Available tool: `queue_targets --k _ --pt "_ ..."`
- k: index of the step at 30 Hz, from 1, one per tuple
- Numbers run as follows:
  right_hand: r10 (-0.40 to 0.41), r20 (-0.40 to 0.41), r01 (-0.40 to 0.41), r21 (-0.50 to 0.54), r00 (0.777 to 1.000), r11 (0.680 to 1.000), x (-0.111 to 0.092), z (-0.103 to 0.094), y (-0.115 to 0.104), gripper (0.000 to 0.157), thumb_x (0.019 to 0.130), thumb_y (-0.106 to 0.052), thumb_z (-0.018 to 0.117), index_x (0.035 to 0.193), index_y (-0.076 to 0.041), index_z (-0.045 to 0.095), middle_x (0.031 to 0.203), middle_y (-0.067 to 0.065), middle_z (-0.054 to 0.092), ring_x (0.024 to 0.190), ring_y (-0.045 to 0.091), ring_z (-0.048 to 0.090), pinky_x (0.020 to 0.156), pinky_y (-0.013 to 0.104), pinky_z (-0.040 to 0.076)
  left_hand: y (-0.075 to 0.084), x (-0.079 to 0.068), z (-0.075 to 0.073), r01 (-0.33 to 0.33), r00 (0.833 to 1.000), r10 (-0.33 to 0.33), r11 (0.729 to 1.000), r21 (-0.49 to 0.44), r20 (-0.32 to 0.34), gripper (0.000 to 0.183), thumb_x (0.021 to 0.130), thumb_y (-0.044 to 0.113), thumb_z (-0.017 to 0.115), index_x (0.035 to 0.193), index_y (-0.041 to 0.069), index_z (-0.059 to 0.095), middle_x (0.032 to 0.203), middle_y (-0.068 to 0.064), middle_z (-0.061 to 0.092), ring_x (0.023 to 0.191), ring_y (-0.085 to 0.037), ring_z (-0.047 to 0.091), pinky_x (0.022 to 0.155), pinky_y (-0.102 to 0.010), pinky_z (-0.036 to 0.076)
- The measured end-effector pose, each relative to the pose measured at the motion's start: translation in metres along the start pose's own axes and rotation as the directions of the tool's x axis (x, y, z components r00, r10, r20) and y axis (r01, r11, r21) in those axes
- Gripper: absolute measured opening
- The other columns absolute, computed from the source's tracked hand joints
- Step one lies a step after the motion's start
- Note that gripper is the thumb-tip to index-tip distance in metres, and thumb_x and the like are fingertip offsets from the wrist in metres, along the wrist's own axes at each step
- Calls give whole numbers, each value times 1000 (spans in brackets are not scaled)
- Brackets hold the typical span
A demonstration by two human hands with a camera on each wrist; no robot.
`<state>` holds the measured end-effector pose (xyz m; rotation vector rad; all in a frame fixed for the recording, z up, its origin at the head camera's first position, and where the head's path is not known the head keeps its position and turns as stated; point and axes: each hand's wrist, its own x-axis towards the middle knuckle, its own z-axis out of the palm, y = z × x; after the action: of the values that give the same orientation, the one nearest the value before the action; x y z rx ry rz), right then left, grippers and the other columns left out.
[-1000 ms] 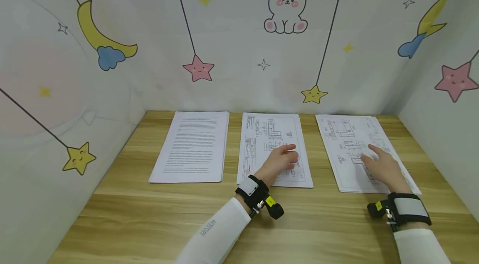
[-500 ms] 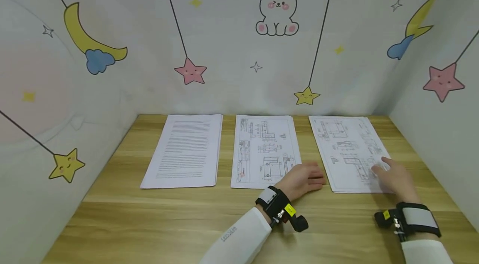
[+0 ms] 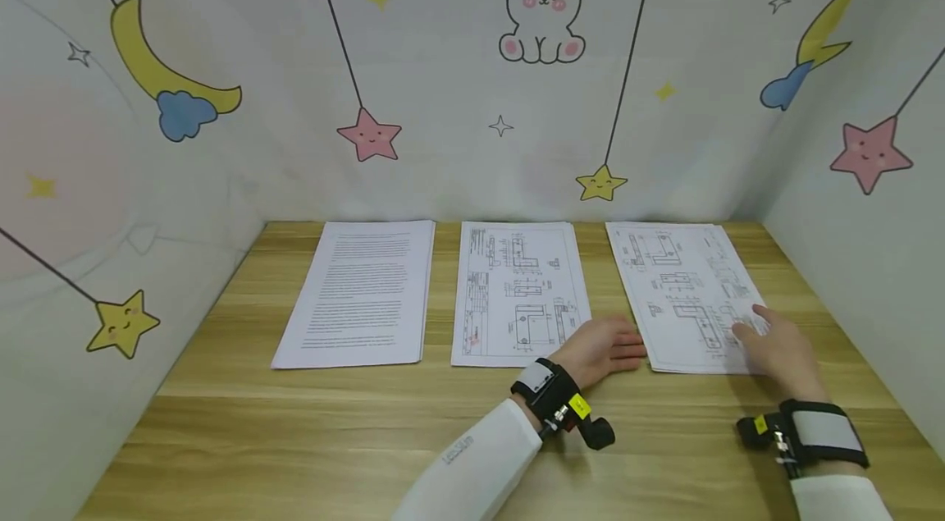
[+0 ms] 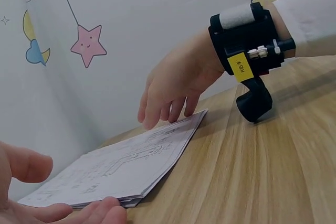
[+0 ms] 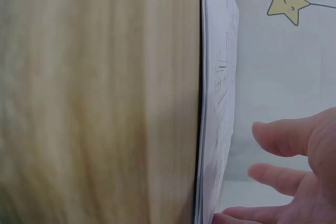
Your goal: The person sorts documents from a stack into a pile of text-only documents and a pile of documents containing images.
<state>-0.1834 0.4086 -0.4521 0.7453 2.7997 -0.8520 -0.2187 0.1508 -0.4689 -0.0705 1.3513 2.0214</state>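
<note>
A stack of paper with technical drawings [image 3: 687, 291] lies at the right of the table. My left hand [image 3: 601, 347] has its fingertips right at the stack's left edge, fingers extended and palm turned toward it. At the opposite edge my right hand [image 3: 782, 353] overlaps the lower right part, thumb and fingers spread. In the left wrist view, the right hand's fingers [image 4: 152, 111] reach down at the far side of the slightly uneven sheets. The right wrist view catches the pile edge-on [image 5: 218, 93] with the right hand [image 5: 315, 161] beside it.
A second stack of drawings [image 3: 517, 299] lies in the middle, partly behind my left hand. Farther left is a stack of text pages [image 3: 362, 291]. All lie on a wooden table [image 3: 295, 439] near a cartoon-printed back wall [image 3: 443, 78]. A side wall [image 3: 893, 275] borders the right.
My left hand has left the middle stack and moved right to the right stack's left edge. The right hand has drawn back to that stack's right edge. The camera view has shifted slightly.
</note>
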Motion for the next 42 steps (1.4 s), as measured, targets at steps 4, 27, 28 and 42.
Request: queue_targets --k 4,27,28,42 --pt "-7 -38 8 21 999 1000 2 -2 0 69 103 -33 39 153 9 17 153 42 19 138 62 21 110 71 24 2 2 6 1 999 4 996 92 -51 47 95 9 58 140 0 46 112 -17 67 107 -29 68 98 -44 54" --pt "-20 -104 29 88 994 996 -3 0 -2 63 103 -31 41 151 8 27 140 42 41 121 53 49 92 61 46 5 17 12 -137 954 209 942 306 -215 28 94 5 54 118 -4 64 104 -15 70 94 -27 72 81 -39 61" --pt "-31 -105 41 95 994 995 -4 1 -2 63 103 -31 41 151 8 28 139 41 43 118 51 53 88 57 48 6 17 11 -142 949 218 939 313 -226 28 94 5 54 118 -4 65 104 -15 70 93 -27 72 81 -39 61" --pt "-78 -86 82 43 993 996 -11 0 -8 60 103 -32 41 146 9 37 137 41 44 117 53 51 88 59 47 13 16 -10 -129 972 187 930 344 -140 35 95 -1 48 127 1 61 105 -12 69 96 -25 71 79 -38 61"
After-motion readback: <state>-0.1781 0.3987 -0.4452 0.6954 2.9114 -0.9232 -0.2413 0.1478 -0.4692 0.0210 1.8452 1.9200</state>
